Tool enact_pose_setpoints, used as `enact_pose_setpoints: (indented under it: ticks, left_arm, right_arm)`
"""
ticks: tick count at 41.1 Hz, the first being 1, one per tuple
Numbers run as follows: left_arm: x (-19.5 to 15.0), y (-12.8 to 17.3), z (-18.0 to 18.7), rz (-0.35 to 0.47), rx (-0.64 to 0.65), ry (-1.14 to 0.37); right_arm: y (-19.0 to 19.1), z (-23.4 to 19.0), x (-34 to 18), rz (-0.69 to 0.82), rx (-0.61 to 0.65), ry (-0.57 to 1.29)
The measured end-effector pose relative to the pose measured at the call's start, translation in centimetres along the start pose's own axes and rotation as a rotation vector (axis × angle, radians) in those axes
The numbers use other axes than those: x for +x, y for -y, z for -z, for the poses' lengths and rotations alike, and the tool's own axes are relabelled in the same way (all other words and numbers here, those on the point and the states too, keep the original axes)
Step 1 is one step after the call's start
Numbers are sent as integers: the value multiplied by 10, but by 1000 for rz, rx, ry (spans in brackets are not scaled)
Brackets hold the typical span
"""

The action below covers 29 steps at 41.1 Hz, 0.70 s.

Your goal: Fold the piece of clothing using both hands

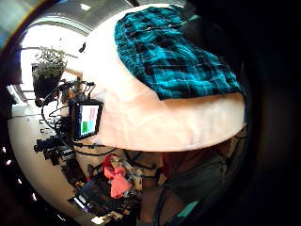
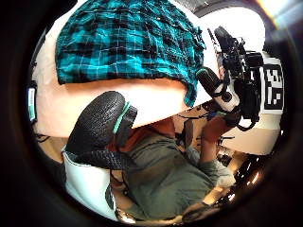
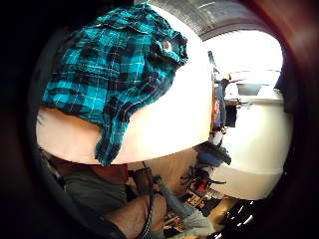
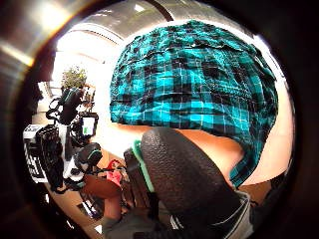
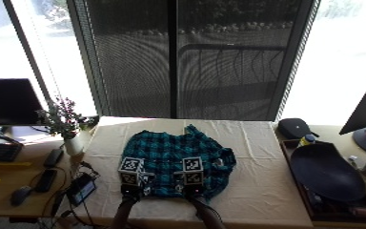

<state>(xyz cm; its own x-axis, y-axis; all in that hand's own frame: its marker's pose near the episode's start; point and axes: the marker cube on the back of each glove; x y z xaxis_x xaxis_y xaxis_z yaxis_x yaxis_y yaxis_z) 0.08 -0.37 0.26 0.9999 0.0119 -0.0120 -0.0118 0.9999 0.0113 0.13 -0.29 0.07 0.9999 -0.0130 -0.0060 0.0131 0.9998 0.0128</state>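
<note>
A teal and black plaid shirt [image 5: 177, 160] lies spread, somewhat rumpled, on the white-covered table [image 5: 259, 176]. My left hand [image 5: 131, 190] and right hand [image 5: 192, 190] hover side by side over the shirt's near hem, close to the table's front edge. From the palms, the shirt [image 2: 128, 38] [image 4: 194, 79] lies a short way off with nothing between it and the cameras. The left thumb [image 2: 99, 127] and the right thumb [image 4: 184, 174] stick out freely, and neither touches cloth. One corner of the shirt [image 3: 107, 144] hangs over the table's front edge.
A potted plant [image 5: 66, 124] stands at the table's left edge, with a small screen device [image 5: 81, 189] near the front left corner. To the right are a black pouch [image 5: 294, 128] and a dark tray [image 5: 326, 174]. A monitor [image 5: 5, 102] stands far left.
</note>
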Motion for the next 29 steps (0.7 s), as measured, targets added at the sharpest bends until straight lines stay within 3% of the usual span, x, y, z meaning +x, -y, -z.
enact_pose_setpoints:
  ticks: [29]
  left_arm:
    - [16, -4, 14, -31, 16, 13]
  right_arm:
    - [1, 9, 20, 41, 12, -43]
